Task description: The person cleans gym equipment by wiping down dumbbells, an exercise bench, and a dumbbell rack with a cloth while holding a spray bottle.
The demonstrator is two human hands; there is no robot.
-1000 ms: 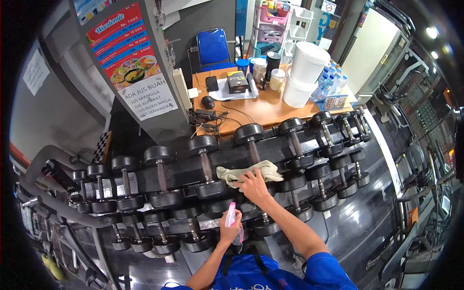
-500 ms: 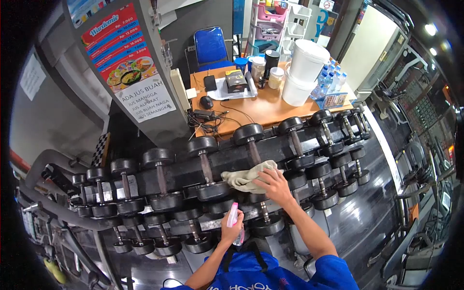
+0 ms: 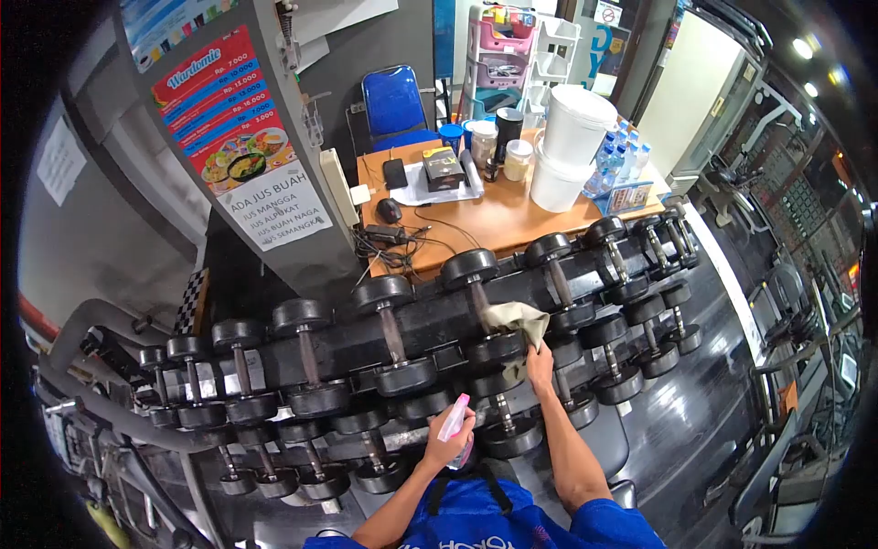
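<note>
My left hand (image 3: 446,445) is wrapped round a spray bottle (image 3: 453,419) with a pink and white head, held low in front of the rack. My right hand (image 3: 540,366) grips a pale beige cloth (image 3: 518,318), bunched up and partly hanging below the fingers. The cloth lies against the handle and lower head of a black dumbbell (image 3: 471,267) on the upper tier. Just left of it rests another black dumbbell (image 3: 393,334). Below the cloth, a lower-tier dumbbell (image 3: 509,437) is partly in view.
Black dumbbells fill both tiers of the rack (image 3: 347,348). Behind it stands a wooden desk (image 3: 485,224) with white buckets (image 3: 581,123), water bottles, jars, a mouse and cables. A blue chair (image 3: 394,101) is beyond. Gym machines stand at both sides.
My right hand has moved right and slightly down, and the cloth, earlier spread out, is now bunched against the dumbbell. My left hand, still round the spray bottle, has shifted slightly.
</note>
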